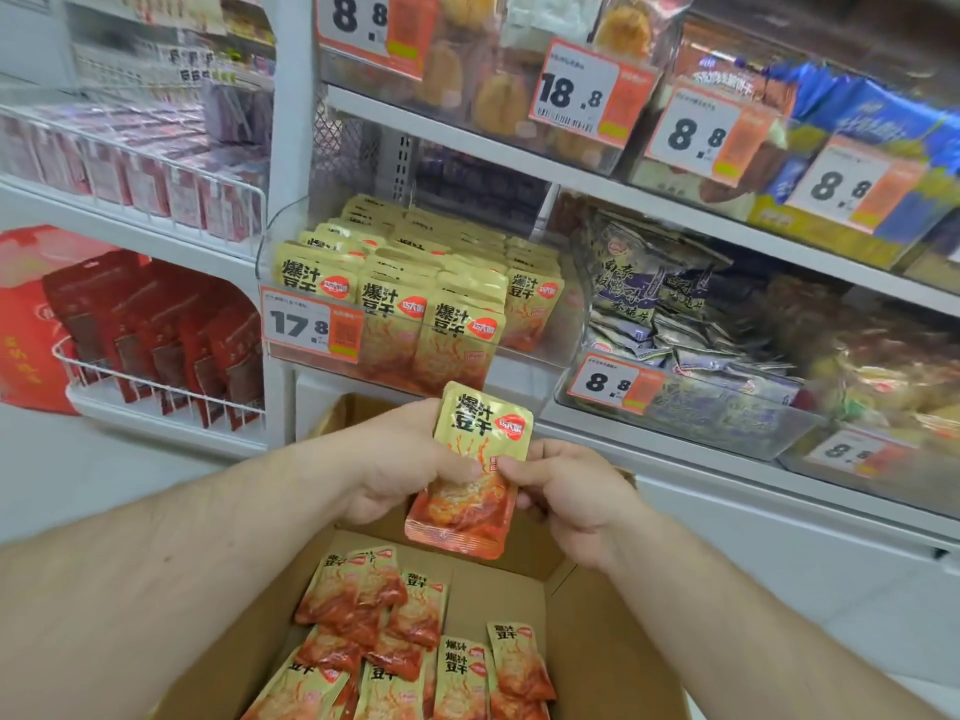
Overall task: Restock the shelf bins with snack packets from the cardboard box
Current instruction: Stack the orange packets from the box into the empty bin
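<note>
White shop shelving fills the view, with clear shelf bins carrying orange-and-white price tags and wire racks of red pouches at ten o'clock. At twelve o'clock from the hands, the clear bin (540,350) tagged 17.8 (311,324) is packed with upright rows of yellow-and-orange dried-tofu packets (415,293). A small stack of matching packets (470,470) is held upright between both hands, just below that bin: it is pinched at its left edge by the left hand (410,459), thumb over the face, and gripped at its right edge by the right hand (571,496), thumb tip on the front. At six o'clock the open cardboard box (587,615) lies beneath, with loose packets (415,646) scattered on its floor (how many are in the held stack cannot be told). The front rows look nearly full, so packets forced in could topple forward over the bin's low lip. The glossy stack could also fan apart once one hand is released, dropping packets back into the box.
</note>
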The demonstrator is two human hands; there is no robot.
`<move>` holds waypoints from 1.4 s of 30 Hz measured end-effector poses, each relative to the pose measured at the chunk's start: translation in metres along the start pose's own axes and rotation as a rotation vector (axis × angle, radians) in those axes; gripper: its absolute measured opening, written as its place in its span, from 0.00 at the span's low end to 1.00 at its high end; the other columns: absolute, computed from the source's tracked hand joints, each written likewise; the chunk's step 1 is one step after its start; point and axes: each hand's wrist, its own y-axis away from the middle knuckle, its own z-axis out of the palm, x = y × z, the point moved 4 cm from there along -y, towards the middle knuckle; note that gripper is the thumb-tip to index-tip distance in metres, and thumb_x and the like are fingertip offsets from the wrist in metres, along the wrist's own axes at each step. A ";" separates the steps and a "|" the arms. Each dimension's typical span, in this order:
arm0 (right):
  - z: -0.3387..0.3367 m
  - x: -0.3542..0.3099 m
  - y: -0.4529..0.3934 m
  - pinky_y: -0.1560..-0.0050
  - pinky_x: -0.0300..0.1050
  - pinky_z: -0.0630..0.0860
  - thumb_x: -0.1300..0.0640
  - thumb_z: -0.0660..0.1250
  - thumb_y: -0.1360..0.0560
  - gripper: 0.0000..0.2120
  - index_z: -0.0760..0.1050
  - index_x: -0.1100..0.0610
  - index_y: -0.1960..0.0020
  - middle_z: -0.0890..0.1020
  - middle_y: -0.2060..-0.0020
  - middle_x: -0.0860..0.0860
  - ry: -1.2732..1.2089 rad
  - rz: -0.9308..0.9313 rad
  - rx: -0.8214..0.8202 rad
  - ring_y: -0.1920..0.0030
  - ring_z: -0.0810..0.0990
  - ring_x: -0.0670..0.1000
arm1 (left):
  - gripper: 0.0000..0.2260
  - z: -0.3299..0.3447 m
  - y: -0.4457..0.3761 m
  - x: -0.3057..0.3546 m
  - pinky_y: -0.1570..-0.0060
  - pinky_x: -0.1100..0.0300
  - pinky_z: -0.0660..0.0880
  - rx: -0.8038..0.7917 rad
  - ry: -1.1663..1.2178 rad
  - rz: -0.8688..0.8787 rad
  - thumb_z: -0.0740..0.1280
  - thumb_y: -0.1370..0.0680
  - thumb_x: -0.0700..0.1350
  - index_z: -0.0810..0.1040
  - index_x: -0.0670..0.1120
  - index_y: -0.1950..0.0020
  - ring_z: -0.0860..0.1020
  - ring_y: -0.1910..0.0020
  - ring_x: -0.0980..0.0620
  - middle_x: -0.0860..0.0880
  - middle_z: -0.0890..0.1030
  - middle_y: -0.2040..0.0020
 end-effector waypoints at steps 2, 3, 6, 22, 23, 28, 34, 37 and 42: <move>-0.001 -0.002 0.004 0.68 0.41 0.66 0.65 0.72 0.26 0.09 0.74 0.57 0.61 0.82 0.68 0.53 0.007 -0.016 0.020 0.75 0.71 0.45 | 0.15 0.001 -0.001 0.002 0.49 0.54 0.81 0.027 -0.029 0.034 0.64 0.21 0.28 0.77 0.46 0.42 0.84 0.49 0.49 0.45 0.86 0.49; -0.002 -0.003 0.006 0.69 0.40 0.67 0.65 0.72 0.26 0.10 0.74 0.56 0.61 0.82 0.68 0.53 0.015 -0.028 0.030 0.75 0.72 0.46 | 0.15 0.001 -0.002 0.002 0.50 0.55 0.81 0.050 -0.048 0.044 0.64 0.22 0.29 0.77 0.47 0.43 0.84 0.50 0.50 0.46 0.86 0.50; -0.010 -0.016 0.014 0.66 0.39 0.71 0.63 0.76 0.30 0.13 0.72 0.55 0.58 0.82 0.62 0.51 0.104 -0.133 0.144 0.67 0.75 0.47 | 0.16 -0.001 -0.003 0.004 0.45 0.54 0.79 0.112 -0.199 0.075 0.68 0.22 0.33 0.74 0.51 0.41 0.83 0.48 0.53 0.50 0.85 0.50; 0.001 -0.039 0.032 0.54 0.43 0.78 0.52 0.78 0.33 0.13 0.74 0.42 0.57 0.84 0.60 0.44 0.990 -0.483 -0.011 0.59 0.81 0.43 | 0.15 0.020 0.004 0.019 0.52 0.54 0.75 0.003 -0.982 0.263 0.66 0.20 0.44 0.60 0.55 0.43 0.76 0.53 0.54 0.56 0.73 0.51; 0.002 -0.040 0.033 0.54 0.43 0.78 0.52 0.78 0.33 0.13 0.75 0.42 0.57 0.84 0.60 0.44 0.981 -0.476 -0.008 0.59 0.81 0.43 | 0.15 0.020 0.004 0.020 0.50 0.53 0.75 0.008 -0.976 0.269 0.66 0.20 0.44 0.61 0.54 0.43 0.76 0.52 0.53 0.55 0.71 0.48; -0.007 -0.059 0.038 0.54 0.49 0.80 0.52 0.77 0.35 0.10 0.78 0.48 0.58 0.84 0.63 0.46 0.981 -0.432 0.003 0.62 0.82 0.46 | 0.18 0.010 0.003 0.034 0.51 0.60 0.72 0.113 -0.965 0.376 0.71 0.23 0.51 0.64 0.55 0.41 0.74 0.48 0.55 0.55 0.66 0.42; -0.039 -0.178 0.032 0.63 0.52 0.80 0.59 0.77 0.34 0.09 0.81 0.60 0.58 0.85 0.65 0.55 1.083 -0.323 0.237 0.65 0.83 0.56 | 0.16 -0.032 0.000 0.064 0.33 0.53 0.65 0.562 -1.111 0.562 0.68 0.23 0.49 0.71 0.51 0.37 0.63 0.34 0.50 0.51 0.66 0.36; -0.027 -0.219 0.010 0.72 0.42 0.73 0.56 0.77 0.32 0.13 0.78 0.62 0.54 0.83 0.65 0.55 1.210 -0.295 0.280 0.72 0.81 0.52 | 0.15 -0.040 -0.008 0.062 0.31 0.52 0.62 0.588 -1.222 0.513 0.66 0.23 0.48 0.71 0.51 0.36 0.59 0.32 0.49 0.51 0.64 0.33; 0.005 -0.231 -0.046 0.74 0.35 0.74 0.55 0.73 0.27 0.11 0.74 0.59 0.60 0.81 0.63 0.54 1.483 -0.196 0.247 0.72 0.83 0.51 | 0.15 -0.047 -0.023 0.054 0.28 0.50 0.58 0.536 -1.297 0.440 0.64 0.23 0.45 0.71 0.52 0.37 0.54 0.26 0.47 0.48 0.60 0.27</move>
